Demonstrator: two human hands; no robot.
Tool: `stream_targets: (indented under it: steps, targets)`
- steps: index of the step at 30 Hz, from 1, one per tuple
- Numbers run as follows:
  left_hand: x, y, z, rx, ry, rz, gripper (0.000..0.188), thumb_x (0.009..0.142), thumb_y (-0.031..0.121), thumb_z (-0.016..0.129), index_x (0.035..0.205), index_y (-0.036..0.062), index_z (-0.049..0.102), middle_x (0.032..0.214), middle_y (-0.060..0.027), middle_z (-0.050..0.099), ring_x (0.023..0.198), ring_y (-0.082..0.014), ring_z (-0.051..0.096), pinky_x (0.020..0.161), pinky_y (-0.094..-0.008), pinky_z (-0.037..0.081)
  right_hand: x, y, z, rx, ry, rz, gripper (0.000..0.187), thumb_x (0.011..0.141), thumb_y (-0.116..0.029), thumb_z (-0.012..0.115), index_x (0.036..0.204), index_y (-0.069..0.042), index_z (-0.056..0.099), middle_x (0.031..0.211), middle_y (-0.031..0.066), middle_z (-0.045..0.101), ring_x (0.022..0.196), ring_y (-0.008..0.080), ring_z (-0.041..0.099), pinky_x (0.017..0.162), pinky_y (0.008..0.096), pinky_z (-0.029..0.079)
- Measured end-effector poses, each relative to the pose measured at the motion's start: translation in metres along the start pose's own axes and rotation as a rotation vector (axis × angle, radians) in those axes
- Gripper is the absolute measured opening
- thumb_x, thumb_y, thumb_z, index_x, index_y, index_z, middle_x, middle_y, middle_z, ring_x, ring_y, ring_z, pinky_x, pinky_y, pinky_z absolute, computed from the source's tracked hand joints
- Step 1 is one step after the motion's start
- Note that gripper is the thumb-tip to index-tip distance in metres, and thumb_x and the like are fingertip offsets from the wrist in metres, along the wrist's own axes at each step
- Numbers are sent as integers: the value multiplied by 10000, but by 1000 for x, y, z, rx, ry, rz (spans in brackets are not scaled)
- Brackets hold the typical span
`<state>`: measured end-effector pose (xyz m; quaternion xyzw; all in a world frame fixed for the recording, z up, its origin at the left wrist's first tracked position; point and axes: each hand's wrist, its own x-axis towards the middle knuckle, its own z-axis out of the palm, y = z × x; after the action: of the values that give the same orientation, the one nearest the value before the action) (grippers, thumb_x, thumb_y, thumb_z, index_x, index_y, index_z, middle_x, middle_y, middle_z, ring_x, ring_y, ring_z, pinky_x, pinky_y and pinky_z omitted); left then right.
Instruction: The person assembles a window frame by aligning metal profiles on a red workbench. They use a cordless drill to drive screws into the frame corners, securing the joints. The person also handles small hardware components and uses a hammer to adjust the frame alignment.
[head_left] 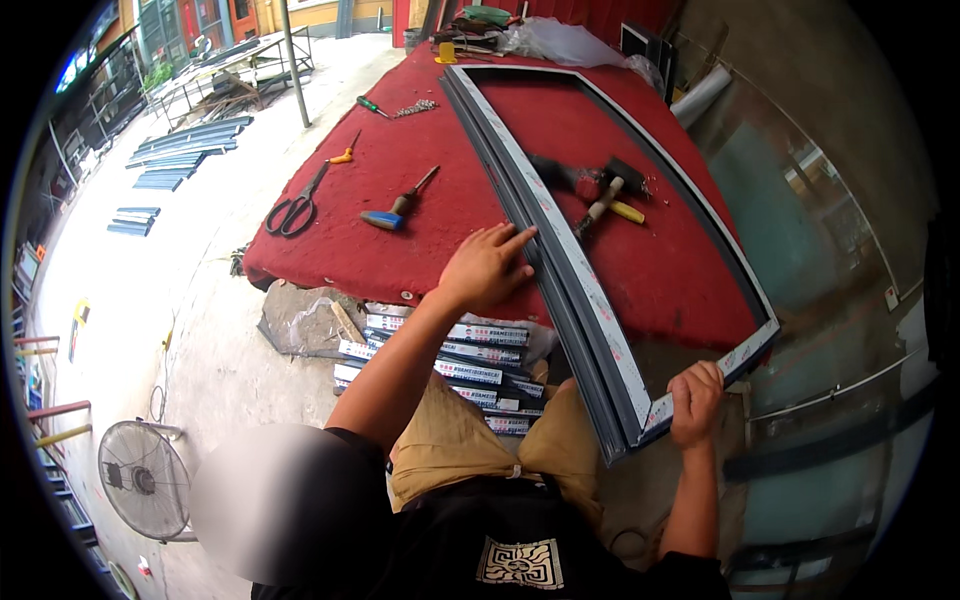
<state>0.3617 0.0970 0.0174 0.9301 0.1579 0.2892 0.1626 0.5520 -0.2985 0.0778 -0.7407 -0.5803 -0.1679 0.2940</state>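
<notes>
A long dark grey window frame [578,248] with white film strips along its faces lies on a red cloth-covered table [350,240]. Its near end juts past the table's edge, over my lap. My left hand [488,268] has its fingers stretched out, the fingertips against the frame's left side bar. At the near right corner my right hand [695,402] is closed around the short end bar. Inside the frame's opening lie a hammer [601,207], a yellow-handled tool [627,212] and a dark red-and-black tool whose kind I cannot make out.
Left on the cloth are black scissors [296,211], a blue-handled tool [383,219], an orange-handled tool [343,156] and a green screwdriver [372,106]. Several film-wrapped profiles [470,372] lie below the table. A fan [145,480] stands at left; glass panes [790,200] lean at right.
</notes>
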Motion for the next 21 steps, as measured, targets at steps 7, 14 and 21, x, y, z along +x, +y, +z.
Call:
stream_targets:
  steps: [7, 14, 21]
  targets:
    - [-47, 63, 19, -71, 5, 93, 916, 1012, 565, 697, 1639, -47, 431, 1558, -329, 568, 1536, -485, 465, 1309, -563, 311, -51, -21, -23, 13, 15, 10, 284, 931, -164, 575, 667, -60, 581, 725, 171, 551, 813, 413, 555, 871, 508, 427]
    - [-37, 62, 29, -193, 120, 130, 898, 981, 480, 769, 1585, -110, 463, 1539, -358, 565, 1522, -484, 485, 1294, -555, 342, -44, -15, -18, -8, 0, -1, 289, 933, -184, 532, 678, -55, 572, 729, 177, 548, 804, 407, 540, 881, 508, 432]
    - [-21, 52, 28, -211, 83, 112, 885, 1012, 500, 723, 1539, -168, 479, 1512, -387, 571, 1510, -511, 483, 1290, -534, 358, -35, -41, -2, -44, 6, 67, 337, 962, -193, 523, 667, -41, 587, 716, 177, 575, 775, 397, 555, 842, 509, 432]
